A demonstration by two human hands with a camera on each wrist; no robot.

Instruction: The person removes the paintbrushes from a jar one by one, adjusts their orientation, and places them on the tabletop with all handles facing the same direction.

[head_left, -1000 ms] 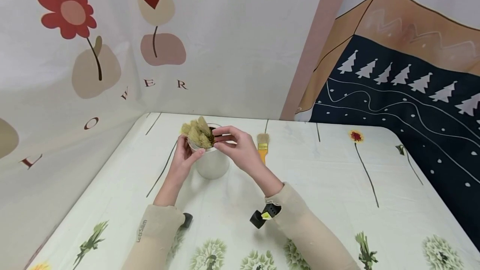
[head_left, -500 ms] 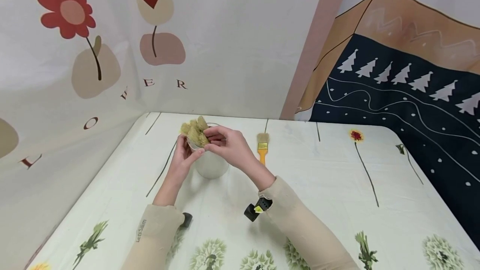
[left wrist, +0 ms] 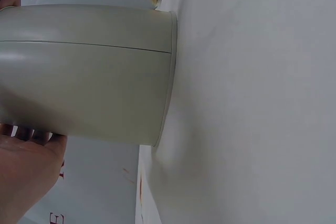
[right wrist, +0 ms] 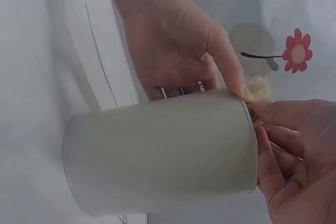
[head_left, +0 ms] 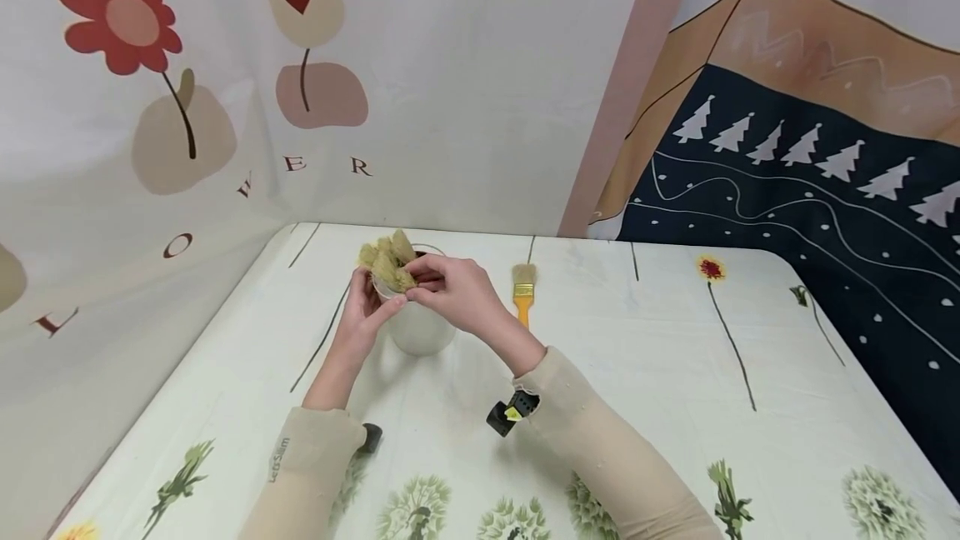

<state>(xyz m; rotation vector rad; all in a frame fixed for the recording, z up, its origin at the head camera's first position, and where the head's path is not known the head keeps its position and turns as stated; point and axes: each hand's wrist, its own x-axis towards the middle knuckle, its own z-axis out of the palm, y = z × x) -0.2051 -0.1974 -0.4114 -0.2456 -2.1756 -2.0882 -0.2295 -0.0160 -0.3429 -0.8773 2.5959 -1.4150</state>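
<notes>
Upright pale canister, yellowish bristly tuft at its mouth

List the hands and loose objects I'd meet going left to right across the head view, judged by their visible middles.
Left hand → pale container → right hand → orange-handled brush. The yellowish clump is left out, as it overlaps the left hand and the container.

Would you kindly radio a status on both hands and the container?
Left hand gripping container. Right hand pinching tan bristles at its top. Brush apart, not blocking.
</notes>
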